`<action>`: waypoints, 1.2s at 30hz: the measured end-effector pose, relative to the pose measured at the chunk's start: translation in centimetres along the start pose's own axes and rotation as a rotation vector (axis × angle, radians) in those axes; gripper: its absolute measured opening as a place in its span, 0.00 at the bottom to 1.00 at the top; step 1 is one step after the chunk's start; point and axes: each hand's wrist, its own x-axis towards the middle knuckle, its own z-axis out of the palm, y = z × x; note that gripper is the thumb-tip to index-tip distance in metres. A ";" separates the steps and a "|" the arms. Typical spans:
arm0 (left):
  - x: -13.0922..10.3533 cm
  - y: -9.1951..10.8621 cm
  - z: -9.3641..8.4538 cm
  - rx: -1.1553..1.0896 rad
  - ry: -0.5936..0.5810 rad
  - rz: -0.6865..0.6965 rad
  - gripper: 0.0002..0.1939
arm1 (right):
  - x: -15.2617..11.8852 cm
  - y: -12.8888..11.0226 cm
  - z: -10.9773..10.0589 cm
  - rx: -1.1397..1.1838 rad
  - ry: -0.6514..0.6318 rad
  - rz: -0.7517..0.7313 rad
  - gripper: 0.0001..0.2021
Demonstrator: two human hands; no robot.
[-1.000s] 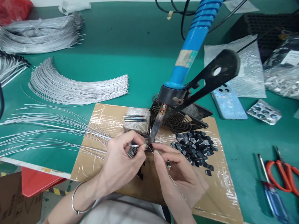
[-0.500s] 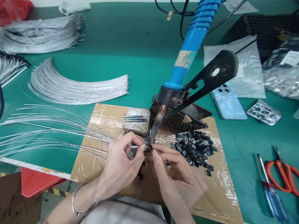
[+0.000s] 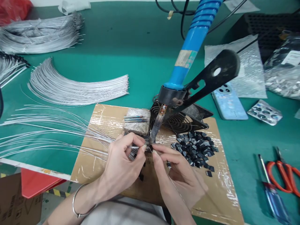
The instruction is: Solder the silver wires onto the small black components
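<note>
My left hand (image 3: 123, 164) is closed, thumb and forefinger pinching a thin wire right below the tip of a soldering iron (image 3: 156, 128). Opposite it, my right hand (image 3: 174, 172) pinches solder wire (image 3: 176, 188), which trails down across the palm. Fingertips of both hands nearly meet under the iron, so the joint itself is mostly hidden. Loose white wires (image 3: 65, 120) fan out leftward from beside my left hand. Behind the fingers stands a worn block (image 3: 137, 126) with several thin metal-ended pieces on top. Small black connectors (image 3: 197, 148) lie heaped to the right of my right hand.
The iron's blue handle (image 3: 187, 59) slants overhead in a black bracket (image 3: 211, 75). A fan (image 3: 180, 120) sits behind the hands on cardboard (image 3: 220, 190). Bundled wires (image 3: 79, 90) lie left; a phone (image 3: 229, 103), screwdriver (image 3: 273, 193) and orange-handled pliers (image 3: 284, 176) lie right.
Almost nothing differs. My right fingertips have shifted very slightly with the solder wire; my left hand stays at the iron's tip.
</note>
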 end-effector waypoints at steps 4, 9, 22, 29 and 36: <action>0.0 0.0 -0.1 0.012 0.002 0.029 0.07 | 0.1 -0.1 0.0 -0.033 0.000 -0.010 0.07; -0.1 -0.3 0.0 0.011 0.008 0.053 0.07 | -0.1 0.2 -0.4 -0.051 -0.049 -0.040 0.08; -0.1 -0.4 0.0 0.034 0.005 0.084 0.07 | -0.1 0.1 -0.4 -0.028 -0.037 -0.007 0.08; 0.0 -0.5 0.0 0.033 0.002 0.070 0.07 | -0.2 0.5 -0.4 -0.017 -0.058 -0.018 0.08; -0.2 -0.4 -0.2 0.029 0.000 0.087 0.07 | -0.2 0.4 -0.4 0.002 -0.059 -0.012 0.09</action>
